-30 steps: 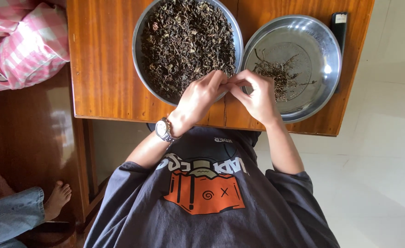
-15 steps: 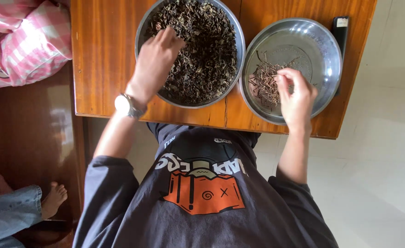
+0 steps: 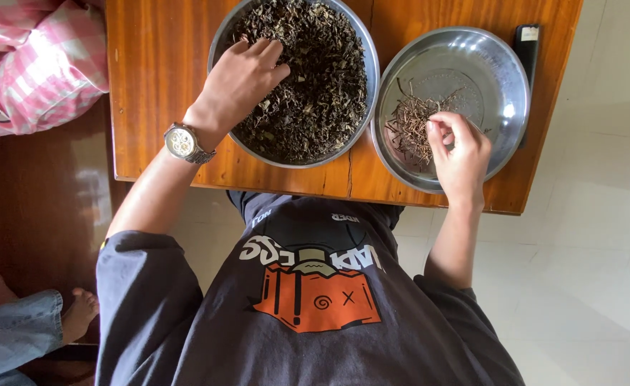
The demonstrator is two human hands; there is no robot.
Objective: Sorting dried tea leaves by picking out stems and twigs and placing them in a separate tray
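Left hand point(image 3: 247, 75) spread loosely in dried leaves point(image 3: 308, 78): light, crumbly. Right hand point(image 3: 458, 146) pinches brittle stems point(image 3: 409, 125); fingertip grip fits.

- Small black rectangular device point(image 3: 526, 44), far right edge of the wooden table point(image 3: 157, 86), just beside the right-hand metal dish point(image 3: 504, 78); pale label at its far end.

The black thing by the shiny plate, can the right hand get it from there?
Probably yes. The right hand is over the steel plate of twigs, and the black object lies just past the plate's rim with nothing between them.
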